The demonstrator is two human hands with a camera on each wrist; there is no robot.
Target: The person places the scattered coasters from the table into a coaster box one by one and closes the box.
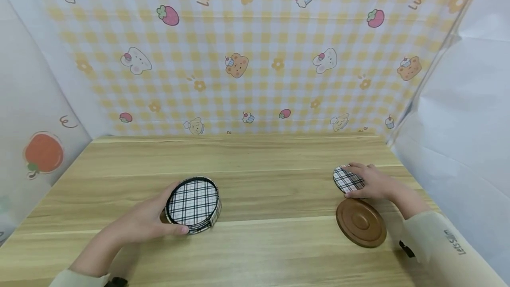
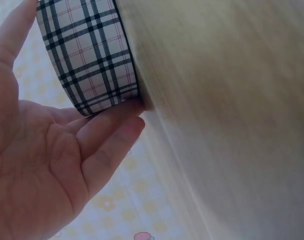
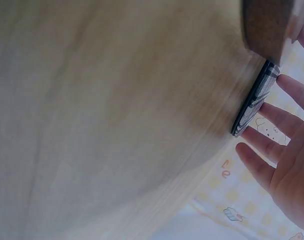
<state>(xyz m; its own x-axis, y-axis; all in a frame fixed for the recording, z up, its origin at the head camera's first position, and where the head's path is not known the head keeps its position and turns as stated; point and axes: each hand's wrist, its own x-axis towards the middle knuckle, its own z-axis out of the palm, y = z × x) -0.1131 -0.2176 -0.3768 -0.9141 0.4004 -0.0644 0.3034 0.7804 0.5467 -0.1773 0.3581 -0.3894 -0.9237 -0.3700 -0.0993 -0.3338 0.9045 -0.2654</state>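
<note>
We see the left hand [image 1: 143, 223] gripping the plaid holder [image 1: 216, 215], steadying it, we judge; the right hand [image 1: 376, 184], fingers spread wide, apparently just touches the plaid disc [image 1: 345, 180].

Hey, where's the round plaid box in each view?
Head: the round plaid box is left of centre, below the middle, in the left hand.
Left wrist: its plaid wall shows at upper left.
Right wrist: not in it.
Shared landmark: the wooden tabletop, in all three.
</note>
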